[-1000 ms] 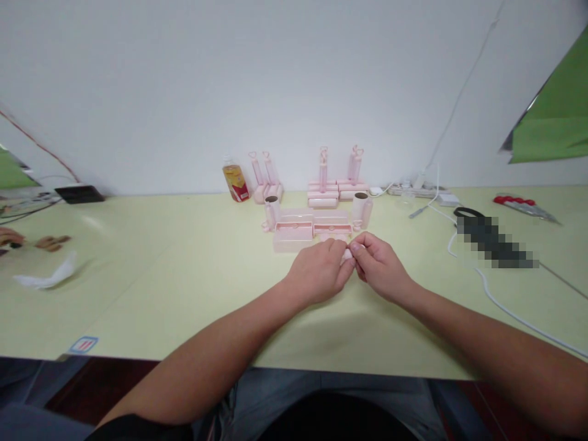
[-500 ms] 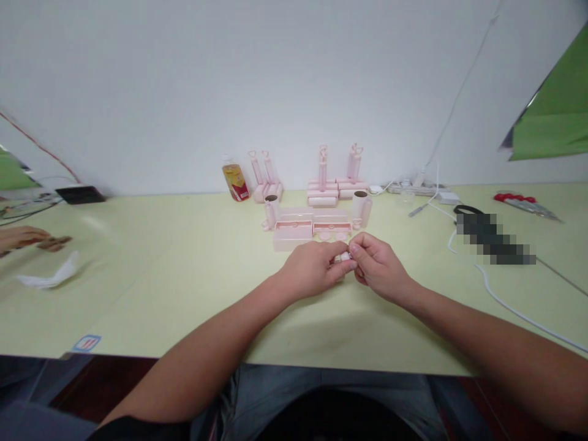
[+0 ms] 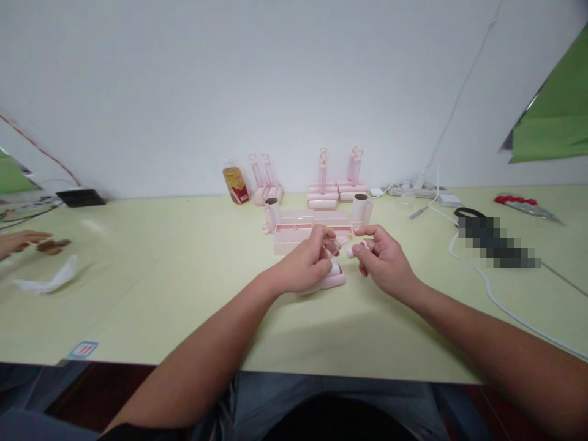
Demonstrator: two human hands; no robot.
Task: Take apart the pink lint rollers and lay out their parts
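My right hand [image 3: 388, 260] is closed with the fingertips pinching a small pale pink-white cap [image 3: 351, 251]. Just left of it, my left hand [image 3: 301, 263] has its fingers curled over something whitish that I cannot make out. Below the left fingers a pale pink open case [image 3: 334, 281] shows, with a white cylindrical part [image 3: 335, 267] in it; the hand hides the rest. Behind the hands is an open pink box [image 3: 291, 242], flanked by a left white roll [image 3: 272, 211] and a right white roll [image 3: 361, 209] with brown cores.
Several pink parts with upright looped handles [image 3: 323, 174] line the wall beside a yellow-labelled bottle [image 3: 236, 184]. White cables [image 3: 500, 306] and a pixelated dark object [image 3: 493, 242] lie right. At far left are another person's hand [image 3: 21, 240] and white paper [image 3: 50, 278].
My hands have moved apart from where their fingertips met. The small cap now shows in my right fingers, and the pink case has come into view below my left hand.
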